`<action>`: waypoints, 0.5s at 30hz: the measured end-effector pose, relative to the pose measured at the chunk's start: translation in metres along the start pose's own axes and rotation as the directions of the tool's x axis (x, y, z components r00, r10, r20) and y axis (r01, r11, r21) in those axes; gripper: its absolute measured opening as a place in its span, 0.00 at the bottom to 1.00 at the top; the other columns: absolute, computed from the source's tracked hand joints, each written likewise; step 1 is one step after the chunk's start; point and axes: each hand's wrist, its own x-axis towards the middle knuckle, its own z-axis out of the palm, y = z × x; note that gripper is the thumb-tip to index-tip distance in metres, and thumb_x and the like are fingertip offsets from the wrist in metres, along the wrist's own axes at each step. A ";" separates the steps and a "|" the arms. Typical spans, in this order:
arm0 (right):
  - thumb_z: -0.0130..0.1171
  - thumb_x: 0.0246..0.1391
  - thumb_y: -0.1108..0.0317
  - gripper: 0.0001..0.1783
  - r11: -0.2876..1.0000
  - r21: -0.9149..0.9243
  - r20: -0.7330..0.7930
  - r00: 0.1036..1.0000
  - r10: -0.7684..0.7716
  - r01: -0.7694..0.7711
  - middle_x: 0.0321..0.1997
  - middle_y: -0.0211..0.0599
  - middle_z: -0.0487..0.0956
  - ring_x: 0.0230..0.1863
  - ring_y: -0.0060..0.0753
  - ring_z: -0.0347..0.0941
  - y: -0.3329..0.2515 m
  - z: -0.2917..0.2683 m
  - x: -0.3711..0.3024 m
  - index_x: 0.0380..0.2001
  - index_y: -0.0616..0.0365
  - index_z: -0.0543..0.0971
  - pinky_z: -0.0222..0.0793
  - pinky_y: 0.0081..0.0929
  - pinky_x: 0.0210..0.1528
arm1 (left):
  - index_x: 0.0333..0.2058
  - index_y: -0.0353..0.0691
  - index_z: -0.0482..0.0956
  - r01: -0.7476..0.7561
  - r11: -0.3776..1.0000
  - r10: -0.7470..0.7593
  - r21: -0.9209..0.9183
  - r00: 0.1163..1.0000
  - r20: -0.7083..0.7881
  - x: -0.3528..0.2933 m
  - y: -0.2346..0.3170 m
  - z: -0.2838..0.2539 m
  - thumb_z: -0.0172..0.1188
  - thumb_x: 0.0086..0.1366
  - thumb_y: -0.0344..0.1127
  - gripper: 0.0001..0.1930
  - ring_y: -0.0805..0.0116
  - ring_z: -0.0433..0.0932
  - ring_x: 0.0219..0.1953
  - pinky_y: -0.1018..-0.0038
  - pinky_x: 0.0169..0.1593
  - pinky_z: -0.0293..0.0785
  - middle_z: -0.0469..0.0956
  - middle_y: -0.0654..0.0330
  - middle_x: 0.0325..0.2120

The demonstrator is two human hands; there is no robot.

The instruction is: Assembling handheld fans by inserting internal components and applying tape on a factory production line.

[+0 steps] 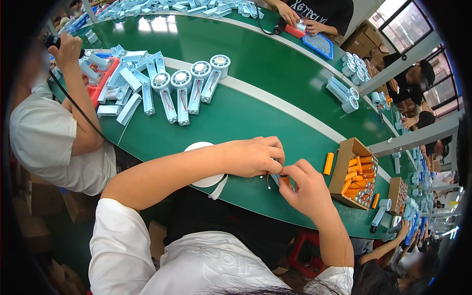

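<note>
Co-workers and cartons around a long green table [246, 110].
At left sits a person in white [44, 128] beside a black cord [81, 106]; opposite, one in black [332, 14] near a blue tray [314, 50]; cardboard boxes [363, 42] stand below a window [405, 27].

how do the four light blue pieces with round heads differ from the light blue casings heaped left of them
The round-headed pieces have ring-shaped heads, white in the middle; the heaped casings look mostly like straight troughs. The round-headed pieces line up in a row, while the heaped casings lie jumbled. Both are light blue and rest on the green table.
</note>
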 end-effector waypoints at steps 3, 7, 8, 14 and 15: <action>0.72 0.55 0.74 0.11 0.999 -0.028 -0.038 0.999 -0.033 0.032 0.37 0.34 0.77 0.27 0.39 0.77 0.003 0.008 -0.005 0.42 0.53 0.84 0.76 0.33 0.30 | 0.34 0.45 0.82 -0.019 0.999 0.020 0.038 1.000 -0.015 -0.002 -0.003 0.003 0.71 0.59 0.26 0.08 0.59 0.75 0.58 0.63 0.58 0.78 0.80 0.65 0.46; 0.71 0.56 0.73 0.10 0.996 -0.078 -0.062 0.996 -0.056 0.051 0.37 0.33 0.76 0.26 0.38 0.75 0.002 0.013 -0.005 0.41 0.53 0.83 0.76 0.33 0.29 | 0.36 0.47 0.83 -0.035 0.997 0.036 0.073 0.999 -0.021 -0.002 -0.003 0.003 0.71 0.61 0.28 0.07 0.60 0.75 0.56 0.64 0.56 0.78 0.79 0.66 0.44; 0.71 0.56 0.72 0.10 0.994 -0.102 -0.048 0.998 -0.049 0.044 0.37 0.33 0.75 0.26 0.38 0.75 0.001 0.013 -0.003 0.41 0.53 0.83 0.76 0.33 0.30 | 0.36 0.47 0.83 -0.029 0.997 0.030 0.072 0.999 -0.015 -0.002 -0.002 0.002 0.71 0.61 0.28 0.07 0.60 0.75 0.56 0.64 0.56 0.78 0.79 0.66 0.44; 0.71 0.59 0.69 0.10 0.983 -0.171 0.005 0.998 -0.070 0.069 0.40 0.33 0.73 0.31 0.38 0.76 0.002 0.014 0.001 0.43 0.53 0.83 0.77 0.33 0.34 | 0.33 0.44 0.81 -0.025 0.999 0.026 0.037 0.999 -0.024 -0.003 -0.002 0.003 0.72 0.58 0.25 0.09 0.57 0.75 0.59 0.63 0.60 0.78 0.79 0.64 0.47; 0.71 0.59 0.68 0.11 0.981 -0.178 0.015 0.997 -0.082 0.083 0.40 0.33 0.73 0.32 0.38 0.76 0.002 0.014 0.002 0.44 0.53 0.83 0.77 0.33 0.35 | 0.33 0.43 0.80 -0.026 0.999 0.026 0.025 0.999 -0.031 -0.003 -0.003 0.004 0.72 0.57 0.24 0.09 0.56 0.75 0.60 0.63 0.61 0.78 0.79 0.64 0.48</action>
